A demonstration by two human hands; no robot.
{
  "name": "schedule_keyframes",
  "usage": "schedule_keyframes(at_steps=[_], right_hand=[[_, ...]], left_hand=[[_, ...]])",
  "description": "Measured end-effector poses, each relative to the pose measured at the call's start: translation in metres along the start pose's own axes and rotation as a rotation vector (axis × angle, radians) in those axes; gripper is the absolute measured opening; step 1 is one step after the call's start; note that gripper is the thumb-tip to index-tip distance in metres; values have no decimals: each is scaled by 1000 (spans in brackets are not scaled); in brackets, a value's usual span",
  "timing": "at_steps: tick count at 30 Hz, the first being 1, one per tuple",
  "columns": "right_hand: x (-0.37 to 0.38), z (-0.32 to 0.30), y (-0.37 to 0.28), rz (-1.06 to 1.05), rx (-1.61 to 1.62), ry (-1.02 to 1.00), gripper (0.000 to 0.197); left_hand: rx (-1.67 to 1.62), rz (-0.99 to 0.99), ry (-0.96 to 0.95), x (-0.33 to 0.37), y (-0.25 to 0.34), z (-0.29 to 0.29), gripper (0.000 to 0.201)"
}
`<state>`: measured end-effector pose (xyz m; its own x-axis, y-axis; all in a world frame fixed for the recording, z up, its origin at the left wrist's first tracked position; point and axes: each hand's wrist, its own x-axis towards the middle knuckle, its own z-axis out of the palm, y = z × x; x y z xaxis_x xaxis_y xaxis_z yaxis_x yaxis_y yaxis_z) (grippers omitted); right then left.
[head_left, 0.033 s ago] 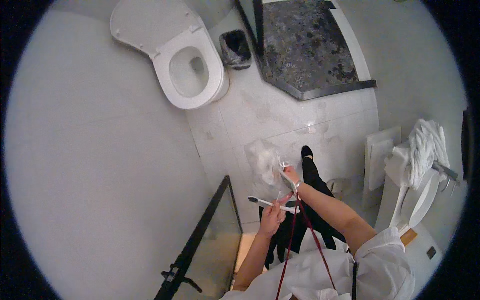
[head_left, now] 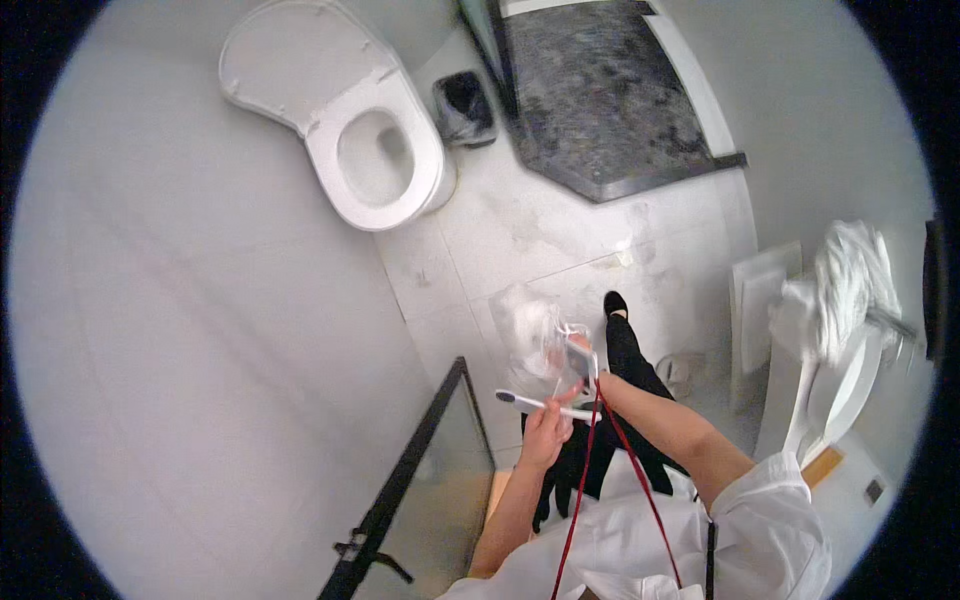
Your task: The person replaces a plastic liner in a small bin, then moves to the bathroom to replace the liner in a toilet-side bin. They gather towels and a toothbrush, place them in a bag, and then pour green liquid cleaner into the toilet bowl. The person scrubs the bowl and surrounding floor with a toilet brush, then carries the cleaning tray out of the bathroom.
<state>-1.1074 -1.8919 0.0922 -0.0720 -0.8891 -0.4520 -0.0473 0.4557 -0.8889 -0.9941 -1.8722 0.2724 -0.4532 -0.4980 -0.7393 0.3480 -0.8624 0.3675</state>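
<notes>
My left hand is closed round a white-handled brush with a dark oval head, held crosswise with the head to the left. Just beyond it, my right hand grips a clear plastic bag with whitish contents I cannot make out. A flat grey card-like thing with a pale rim hangs at the end of my red neck cord and hides part of the right hand. Both hands are close together in front of my body.
A toilet with its lid up stands at the far left, beside a black lined bin. A dark stone slab lies beyond. White cloths rest above a basin on the right. A black-framed glass door stands near on the left.
The view has shifted slightly. The hanging card-like thing has turned to show more of its face and covers more of my right hand. Both hands keep their hold.
</notes>
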Motion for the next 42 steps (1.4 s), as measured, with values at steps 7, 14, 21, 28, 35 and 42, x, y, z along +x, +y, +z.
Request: schedule_keyframes(at_steps=[7, 14, 21, 28, 35, 42], right_hand=[[-70, -58, -103, 4, -221, -63, 44], [-190, -241, -139, -166, -255, 360, 50], [-337, -390, -135, 415, -693, 1278, 84], [-374, -432, -210, 543, -548, 813, 42], [-384, -496, -280, 385, -792, 1197, 50], [-335, -547, -259, 761, -1039, 686, 91]], left_hand=[[106, 14, -34, -29, 37, 99, 44], [178, 100, 140, -27, 34, 177, 40], [235, 84, -92, -44, 60, 227, 37], [311, 50, -298, -80, 70, 276, 37], [350, -56, -164, -88, 74, 297, 34], [461, -121, -47, -77, 78, 307, 37]])
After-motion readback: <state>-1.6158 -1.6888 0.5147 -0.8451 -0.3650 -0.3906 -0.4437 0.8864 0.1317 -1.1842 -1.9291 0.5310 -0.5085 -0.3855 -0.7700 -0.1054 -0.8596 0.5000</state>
